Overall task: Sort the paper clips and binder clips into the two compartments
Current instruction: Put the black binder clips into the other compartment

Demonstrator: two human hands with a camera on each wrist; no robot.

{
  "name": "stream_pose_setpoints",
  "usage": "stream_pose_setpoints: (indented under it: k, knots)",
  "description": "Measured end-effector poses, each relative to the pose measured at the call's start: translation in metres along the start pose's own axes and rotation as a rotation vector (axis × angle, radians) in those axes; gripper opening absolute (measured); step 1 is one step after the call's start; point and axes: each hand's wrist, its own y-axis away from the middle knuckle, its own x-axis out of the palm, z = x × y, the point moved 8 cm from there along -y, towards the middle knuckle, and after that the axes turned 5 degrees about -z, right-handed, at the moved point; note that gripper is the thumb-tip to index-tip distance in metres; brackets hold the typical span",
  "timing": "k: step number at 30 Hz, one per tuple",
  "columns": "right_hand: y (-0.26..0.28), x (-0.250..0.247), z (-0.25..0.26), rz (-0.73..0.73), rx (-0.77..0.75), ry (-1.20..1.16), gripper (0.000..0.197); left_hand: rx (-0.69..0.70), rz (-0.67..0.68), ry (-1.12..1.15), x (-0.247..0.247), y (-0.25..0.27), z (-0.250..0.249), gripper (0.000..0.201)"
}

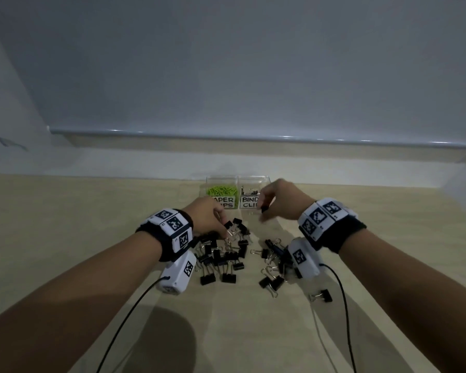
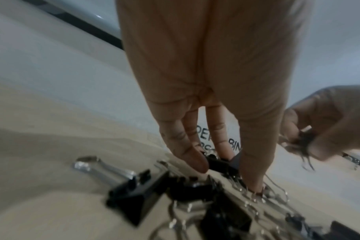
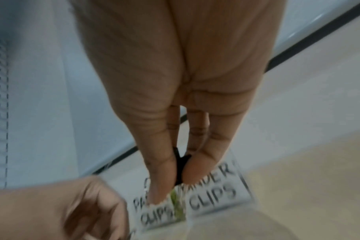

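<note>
Overhead, binder clip point(image 3: 180, 167) upright (pinched).

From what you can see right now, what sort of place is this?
Probably an office or study desk: a light wood-grain tabletop against a plain wall, a clear two-compartment organizer labelled for paper clips and binder clips, and black binder clips scattered in front of it.
</note>
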Motion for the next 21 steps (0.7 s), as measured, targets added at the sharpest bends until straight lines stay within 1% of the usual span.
stream_pose_setpoints:
  k: [3, 5, 6, 9, 12, 14, 15, 17, 19, 21]
  knots:
    - [-0.021, -0.033, 0.010, -0.175, -0.006, -0.069, 0.020, 0.019, -0.025, 0.046, -0.015, 0.000, -0.012, 0.018]
    - [-0.035, -0.043, 0.015, -0.265, -0.002, -0.056, 0.022, 0.026, -0.090, 0.091, -0.030, -0.005, -0.026, 0.020]
    - [-0.040, -0.044, 0.015, -0.282, 0.006, -0.037, 0.024, 0.028, -0.140, 0.099, -0.039, -0.009, -0.034, 0.021]
    - [-0.048, -0.043, 0.007, -0.274, 0.032, 0.042, 0.033, 0.039, -0.275, 0.085, -0.059, -0.025, -0.057, 0.021]
    - [-0.036, -0.051, -0.008, -0.293, 0.042, 0.070, 0.027, 0.048, -0.340, 0.032, -0.063, -0.046, -0.076, 0.020]
    - [-0.020, -0.049, -0.020, -0.244, 0.046, 0.111, 0.022, 0.055, -0.343, -0.075, -0.055, -0.058, -0.086, 0.019]
    - [-0.011, -0.045, -0.026, -0.189, 0.054, 0.123, 0.021, 0.062, -0.335, -0.137, -0.048, -0.064, -0.089, 0.019]
    - [0.008, -0.029, -0.037, -0.018, 0.066, 0.142, 0.022, 0.073, -0.312, -0.234, -0.035, -0.073, -0.093, 0.022]
    - [0.026, -0.012, -0.044, 0.172, 0.064, 0.178, 0.031, 0.082, -0.289, -0.277, -0.025, -0.077, -0.094, 0.023]
    - [0.043, 0.000, -0.048, 0.300, 0.057, 0.235, 0.048, 0.107, -0.274, -0.305, -0.019, -0.075, -0.096, 0.024]
